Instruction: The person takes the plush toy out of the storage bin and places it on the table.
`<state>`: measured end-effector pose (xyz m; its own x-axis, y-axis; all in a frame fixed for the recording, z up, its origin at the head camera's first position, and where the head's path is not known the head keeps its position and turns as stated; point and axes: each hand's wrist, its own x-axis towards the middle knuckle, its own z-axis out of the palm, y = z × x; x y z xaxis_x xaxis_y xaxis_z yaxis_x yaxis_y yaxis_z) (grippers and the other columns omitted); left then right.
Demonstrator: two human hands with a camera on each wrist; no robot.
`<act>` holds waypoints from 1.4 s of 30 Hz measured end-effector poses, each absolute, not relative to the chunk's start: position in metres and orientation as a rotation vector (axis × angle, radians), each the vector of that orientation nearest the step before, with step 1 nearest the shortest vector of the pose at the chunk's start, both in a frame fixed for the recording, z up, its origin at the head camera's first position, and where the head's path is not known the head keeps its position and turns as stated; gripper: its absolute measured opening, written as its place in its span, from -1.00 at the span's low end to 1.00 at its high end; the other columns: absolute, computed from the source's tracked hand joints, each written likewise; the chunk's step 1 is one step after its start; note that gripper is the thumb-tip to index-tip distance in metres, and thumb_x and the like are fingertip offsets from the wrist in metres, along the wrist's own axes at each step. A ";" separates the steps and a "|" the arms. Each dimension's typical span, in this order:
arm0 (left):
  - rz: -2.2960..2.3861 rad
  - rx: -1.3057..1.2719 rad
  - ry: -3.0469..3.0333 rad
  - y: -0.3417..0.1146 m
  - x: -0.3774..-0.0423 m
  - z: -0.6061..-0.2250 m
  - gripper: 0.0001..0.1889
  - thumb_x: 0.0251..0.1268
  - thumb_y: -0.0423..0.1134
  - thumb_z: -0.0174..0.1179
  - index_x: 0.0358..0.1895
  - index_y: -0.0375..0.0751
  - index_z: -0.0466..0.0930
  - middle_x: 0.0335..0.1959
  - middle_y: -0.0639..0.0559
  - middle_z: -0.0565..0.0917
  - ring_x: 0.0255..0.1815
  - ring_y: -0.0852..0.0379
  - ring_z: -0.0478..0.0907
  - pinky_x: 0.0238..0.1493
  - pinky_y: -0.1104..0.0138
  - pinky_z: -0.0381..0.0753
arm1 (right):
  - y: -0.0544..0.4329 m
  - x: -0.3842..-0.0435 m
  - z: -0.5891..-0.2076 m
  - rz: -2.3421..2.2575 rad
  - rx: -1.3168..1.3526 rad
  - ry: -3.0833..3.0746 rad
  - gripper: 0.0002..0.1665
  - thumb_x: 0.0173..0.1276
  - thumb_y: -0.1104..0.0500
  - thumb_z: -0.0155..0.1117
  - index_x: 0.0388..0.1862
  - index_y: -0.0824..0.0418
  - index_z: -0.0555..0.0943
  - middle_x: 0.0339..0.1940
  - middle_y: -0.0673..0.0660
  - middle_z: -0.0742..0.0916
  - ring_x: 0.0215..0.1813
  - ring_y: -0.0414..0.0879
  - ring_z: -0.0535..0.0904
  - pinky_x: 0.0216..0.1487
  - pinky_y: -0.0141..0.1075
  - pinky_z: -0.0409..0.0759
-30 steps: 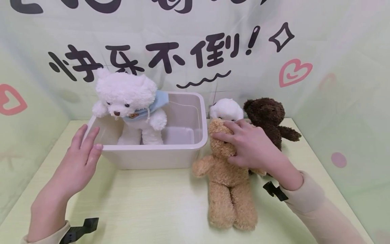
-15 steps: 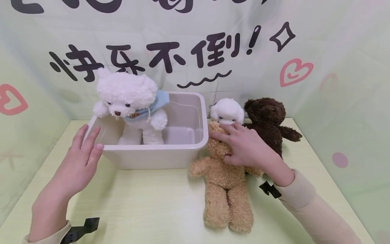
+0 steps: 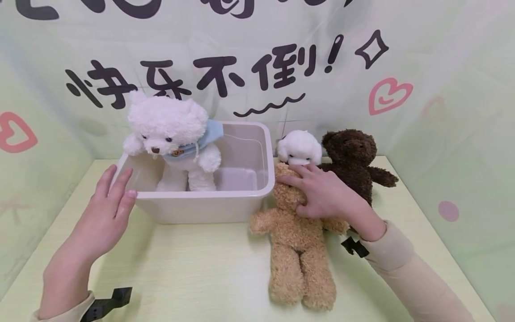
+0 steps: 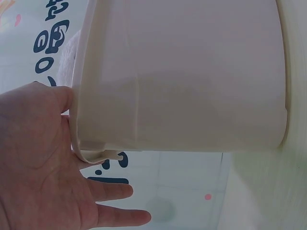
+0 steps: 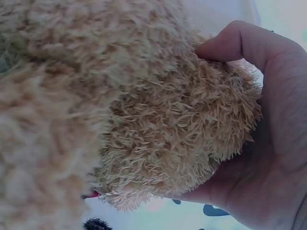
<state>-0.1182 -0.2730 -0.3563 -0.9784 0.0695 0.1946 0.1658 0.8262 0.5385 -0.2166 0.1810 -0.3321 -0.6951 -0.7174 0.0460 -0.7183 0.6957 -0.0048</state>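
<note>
In the head view my right hand (image 3: 326, 192) grips the head of a tan teddy bear (image 3: 299, 237), its thumb and fingers curled round the fur. The right wrist view shows the teddy bear's furry head (image 5: 187, 124) between thumb and fingers. My left hand (image 3: 98, 214) rests with straight fingers on the left front corner of a pale plastic bin (image 3: 205, 208). Up close in the left wrist view, the left hand (image 4: 53, 163) touches the bin's rim (image 4: 75, 115). A white teddy bear (image 3: 166, 118) with a blue scarf stands in the bin's left part.
Behind the tan bear, a white plush toy (image 3: 299, 145) and a dark brown teddy bear (image 3: 350, 154) sit against the back curtain (image 3: 241, 40) with lettering. All stand on a pale wooden table (image 3: 193, 273).
My right hand and the tan teddy bear have shifted slightly to the left and toward me, uncovering more of the white plush's face. The left hand stays at the bin corner.
</note>
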 end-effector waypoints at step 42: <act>-0.860 -0.184 -2.834 -0.273 -0.118 -0.357 -0.39 0.74 -0.15 -0.26 0.67 -0.27 -0.14 0.66 -0.34 -0.33 0.43 -0.76 -0.06 0.25 -0.57 -0.04 | 0.164 -0.219 -0.269 0.039 1.241 -2.852 0.02 0.23 -0.31 0.45 0.61 -0.09 0.31 0.59 0.11 0.37 0.44 0.20 0.40 -0.12 0.12 0.67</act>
<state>-0.1185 -0.2732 -0.3570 -0.9772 0.0670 0.2012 0.1676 0.8255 0.5389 -0.2186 0.1636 -0.2689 -0.6814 -0.7310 0.0380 -0.7317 0.6815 -0.0106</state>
